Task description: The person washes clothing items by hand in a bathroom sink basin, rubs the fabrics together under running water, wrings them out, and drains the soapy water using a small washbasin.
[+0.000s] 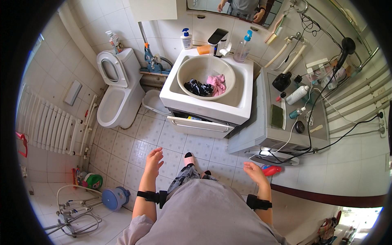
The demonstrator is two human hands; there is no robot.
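Note:
My left hand [153,160] hangs above the tiled floor with its fingers loosely apart, holding nothing. My right hand [255,171] is empty too, its fingers stretched and slightly bent. In the picture it lies beside a red object [271,170] of unclear kind, low down near the washing machine. Ahead of me, out of reach of both hands as they hang, a round cream basin [185,67] rests in the white sink [245,96]. Bunched inside it are a black patterned cloth [198,87] and a pink cloth [217,84]. What looks like water falls from the black-topped faucet [218,36] into the basin.
A toilet [112,106] stands left of the sink, with a small white tub [155,102] between them. Bottles and cables cover the washing machine top [265,90] at right. The cabinet drawer [200,127] sticks out. A blue bucket [115,199] sits lower left.

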